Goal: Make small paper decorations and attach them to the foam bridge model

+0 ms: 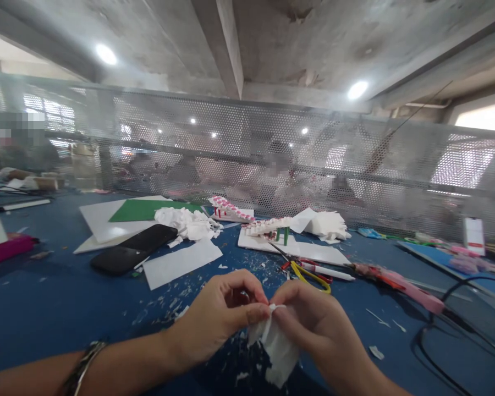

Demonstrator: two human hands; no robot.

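Both hands meet over the near edge of the blue table, pinching a thin, crumpled white tissue. My left hand grips its top edge between thumb and forefinger. Close beside it, my right hand pinches the same tissue, which hangs down in a ragged flap. Just beyond the fingers lie scissors with yellow handles and a white marker-like stick. Behind them, a white board carries a small stair-like model with green supports.
A black phone, white paper strip, crumpled tissue heap and green sheet lie left of centre. A pink glue gun with a black cable rests at right. Scraps litter the blue table. A perforated metal screen stands behind.
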